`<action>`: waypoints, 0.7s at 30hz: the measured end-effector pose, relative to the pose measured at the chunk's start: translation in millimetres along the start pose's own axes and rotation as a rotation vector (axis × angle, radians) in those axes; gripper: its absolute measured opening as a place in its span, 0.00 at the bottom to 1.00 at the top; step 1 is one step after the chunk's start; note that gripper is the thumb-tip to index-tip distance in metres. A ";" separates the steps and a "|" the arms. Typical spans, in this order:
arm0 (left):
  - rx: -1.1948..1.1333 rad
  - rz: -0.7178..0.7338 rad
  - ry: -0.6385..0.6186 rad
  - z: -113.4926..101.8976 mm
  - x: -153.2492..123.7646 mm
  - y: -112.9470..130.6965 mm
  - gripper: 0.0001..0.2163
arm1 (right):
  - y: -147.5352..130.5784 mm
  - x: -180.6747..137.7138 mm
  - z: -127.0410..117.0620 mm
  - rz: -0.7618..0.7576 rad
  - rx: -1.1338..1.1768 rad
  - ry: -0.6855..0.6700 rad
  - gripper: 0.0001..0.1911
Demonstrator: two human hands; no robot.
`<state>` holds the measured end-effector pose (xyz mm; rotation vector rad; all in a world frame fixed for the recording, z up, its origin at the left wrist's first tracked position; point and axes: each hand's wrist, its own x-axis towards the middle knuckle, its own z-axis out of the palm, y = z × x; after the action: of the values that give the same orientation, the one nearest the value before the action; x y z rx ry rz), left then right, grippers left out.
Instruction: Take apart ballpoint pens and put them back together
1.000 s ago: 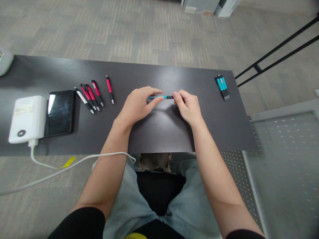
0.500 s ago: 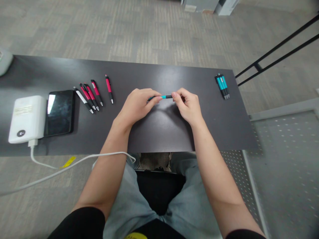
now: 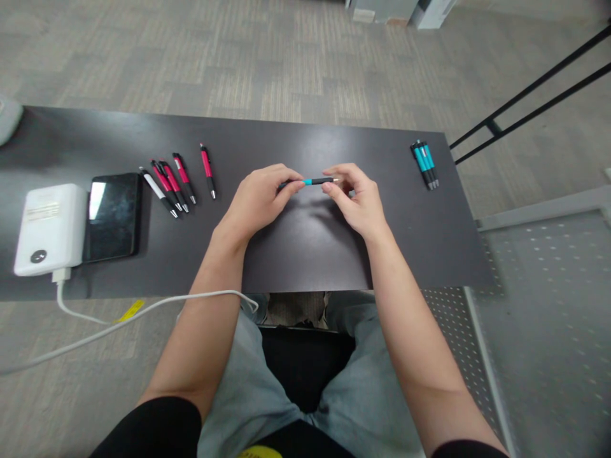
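A ballpoint pen (image 3: 315, 181) with a turquoise barrel and a dark grip lies level between my hands, just above the table. Its rear end is pinched between the thumb and fingers of my left hand (image 3: 261, 200), which hide much of the barrel. The pale, narrow tip points right, into the curve of my right hand (image 3: 359, 198). There the thumb and forefinger are parted around the tip, and the other fingers curl behind. Whether the right thumb touches the pen is hard to see.
Several red pens (image 3: 180, 179) and one white pen (image 3: 158, 192) lie left on the dark table (image 3: 305, 254). Beyond them are a black phone (image 3: 114, 216) and a white power bank (image 3: 50, 229). Its cable (image 3: 157, 303) crosses my left forearm. Turquoise pens (image 3: 424, 164) lie right.
My right thumb and forefinger have spread apart, uncovering the pen's tip. Pen and left hand have shifted very slightly up and left.
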<state>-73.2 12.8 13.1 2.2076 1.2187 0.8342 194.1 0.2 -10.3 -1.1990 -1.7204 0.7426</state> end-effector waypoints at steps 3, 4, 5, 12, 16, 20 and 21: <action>-0.015 -0.002 0.007 -1.8 0.2 -2.1 0.14 | 4.3 0.1 0.9 -0.055 0.027 0.010 0.27; -0.022 -0.001 0.004 -2.2 0.3 -2.5 0.15 | 4.4 0.1 0.9 -0.057 0.019 0.009 0.25; -0.026 -0.002 -0.001 -2.5 0.3 -2.9 0.15 | 3.9 0.1 0.7 -0.052 0.005 0.008 0.23; 0.011 -0.003 -0.006 -5.5 -0.8 0.8 0.12 | -9.0 -1.9 -3.8 0.020 -0.116 0.002 0.16; 0.046 -0.013 0.019 -5.6 -1.5 7.5 0.13 | -14.7 -1.3 -3.4 0.046 -0.134 -0.006 0.20; 0.047 -0.006 0.036 -9.7 -2.7 8.9 0.13 | -17.7 1.8 -2.4 0.041 -0.115 0.007 0.18; 0.041 -0.005 0.045 -13.1 -3.6 7.0 0.14 | -18.5 2.9 -3.1 0.034 -0.104 0.000 0.17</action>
<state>-80.0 7.8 25.9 2.2287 1.2729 0.8690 189.0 -3.7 7.5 -1.3020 -1.7607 0.6796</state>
